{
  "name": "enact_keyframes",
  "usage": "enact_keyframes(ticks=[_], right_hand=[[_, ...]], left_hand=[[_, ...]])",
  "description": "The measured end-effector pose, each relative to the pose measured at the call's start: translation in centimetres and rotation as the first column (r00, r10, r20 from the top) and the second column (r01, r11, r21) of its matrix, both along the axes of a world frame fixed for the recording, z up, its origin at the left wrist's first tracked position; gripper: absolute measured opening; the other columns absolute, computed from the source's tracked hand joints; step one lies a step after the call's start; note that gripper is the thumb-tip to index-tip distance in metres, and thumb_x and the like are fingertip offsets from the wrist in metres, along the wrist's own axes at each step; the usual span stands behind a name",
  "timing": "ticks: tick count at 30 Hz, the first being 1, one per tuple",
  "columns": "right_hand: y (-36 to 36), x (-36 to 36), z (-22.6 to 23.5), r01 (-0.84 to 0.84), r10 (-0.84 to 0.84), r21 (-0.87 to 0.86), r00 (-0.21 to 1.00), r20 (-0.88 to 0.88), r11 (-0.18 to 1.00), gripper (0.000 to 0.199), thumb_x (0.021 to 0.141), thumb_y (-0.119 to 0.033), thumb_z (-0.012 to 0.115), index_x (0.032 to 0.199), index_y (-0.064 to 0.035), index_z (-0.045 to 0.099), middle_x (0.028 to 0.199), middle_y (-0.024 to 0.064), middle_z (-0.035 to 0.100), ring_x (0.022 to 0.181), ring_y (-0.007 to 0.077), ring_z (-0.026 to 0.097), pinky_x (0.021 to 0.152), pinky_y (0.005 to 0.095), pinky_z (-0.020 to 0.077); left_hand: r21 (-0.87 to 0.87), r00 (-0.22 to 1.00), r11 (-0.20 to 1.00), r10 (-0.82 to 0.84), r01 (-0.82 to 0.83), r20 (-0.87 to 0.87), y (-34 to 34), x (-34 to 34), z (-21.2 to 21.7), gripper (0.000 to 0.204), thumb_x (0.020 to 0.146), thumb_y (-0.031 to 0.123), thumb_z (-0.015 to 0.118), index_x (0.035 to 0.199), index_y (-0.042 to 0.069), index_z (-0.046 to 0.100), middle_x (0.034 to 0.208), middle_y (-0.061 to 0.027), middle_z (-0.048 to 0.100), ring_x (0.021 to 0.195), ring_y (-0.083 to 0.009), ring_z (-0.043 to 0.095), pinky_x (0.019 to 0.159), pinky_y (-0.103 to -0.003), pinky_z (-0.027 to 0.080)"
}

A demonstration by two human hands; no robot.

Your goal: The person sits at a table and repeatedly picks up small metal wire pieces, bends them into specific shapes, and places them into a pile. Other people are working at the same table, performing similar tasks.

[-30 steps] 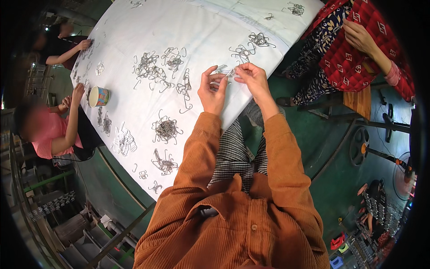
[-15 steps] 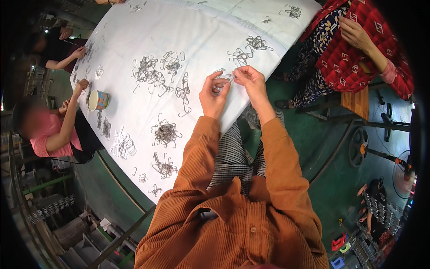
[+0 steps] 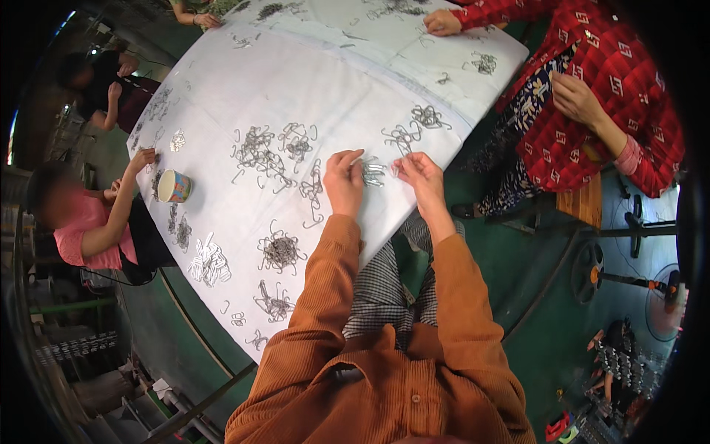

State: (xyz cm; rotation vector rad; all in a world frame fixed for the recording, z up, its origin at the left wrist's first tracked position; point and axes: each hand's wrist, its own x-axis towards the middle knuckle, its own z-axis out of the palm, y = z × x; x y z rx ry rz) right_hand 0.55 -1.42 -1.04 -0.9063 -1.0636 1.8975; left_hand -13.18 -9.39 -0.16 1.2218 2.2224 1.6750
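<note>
My left hand (image 3: pixel 345 185) is closed around a small bunch of slim grey metal pieces (image 3: pixel 373 172), which stick out past the fingers toward the right. My right hand (image 3: pixel 421 180) is just right of that bunch, thumb and fingertips pinched together; a small pale thing seems to be at the tips, too small to name. Both hands are over the near right part of the white-covered table (image 3: pixel 222 103). Left of my left hand lies a narrow heap of wire hooks (image 3: pixel 312 189). More hooks (image 3: pixel 401 138) lie just beyond my right hand.
Several piles of wire hooks (image 3: pixel 281 251) dot the table. A heap of pale strips (image 3: pixel 209 263) and a paper cup (image 3: pixel 174 186) lie toward the left edge. Co-workers sit around; one in red (image 3: pixel 614 81) is close on the right. A fan (image 3: pixel 665 303) stands behind.
My hands have come apart, the right one drawing away to the right of the bunch in my left. The view has shifted, showing more of the table's far end.
</note>
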Motion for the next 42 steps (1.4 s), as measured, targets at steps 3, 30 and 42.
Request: enact_keyframes(ticks=[3, 30, 42], right_hand=[[0.1, 0.3, 0.1, 0.016, -0.016, -0.011, 1.0, -0.01, 1.0, 0.011, 0.094, -0.011, 0.061, 0.097, -0.0012, 0.06, 0.095, 0.0083, 0.067, 0.092, 0.0149, 0.065, 0.083, 0.0282, 0.0532], [-8.5, 8.6, 8.5, -0.028, -0.302, 0.695, 0.888, 0.348, 0.718, 0.008, 0.083, -0.003, 0.067, 0.086, -0.0016, 0.06, 0.081, 0.0081, 0.062, 0.077, 0.0242, 0.06, 0.069, 0.033, 0.0474], [-7.7, 10.9, 10.3, -0.166, -0.27, 0.61, 0.786, 0.556, 0.775, 0.012, 0.086, -0.002, 0.063, 0.098, 0.0003, 0.065, 0.095, 0.011, 0.065, 0.086, 0.023, 0.063, 0.076, 0.0337, 0.05]], left_hand=[[-0.247, 0.981, 0.966, -0.115, 0.074, -0.155, 1.5, -1.3, -0.4, 0.022, 0.075, 0.011, 0.074, 0.097, 0.007, 0.072, 0.091, -0.0123, 0.064, 0.09, -0.0288, 0.061, 0.08, -0.039, 0.049], [0.211, 0.48, 0.89, -0.402, 0.403, 0.78, -4.6, 8.6, 9.8, 0.02, 0.086, -0.001, 0.067, 0.106, -0.003, 0.061, 0.095, -0.0072, 0.067, 0.088, -0.012, 0.064, 0.083, -0.026, 0.052], [0.052, 0.728, 0.782, -0.6, 0.621, 0.331, -5.3, 8.5, 3.6, 0.015, 0.08, 0.003, 0.069, 0.095, 0.003, 0.069, 0.089, -0.0084, 0.068, 0.077, -0.0152, 0.062, 0.07, -0.026, 0.05]])
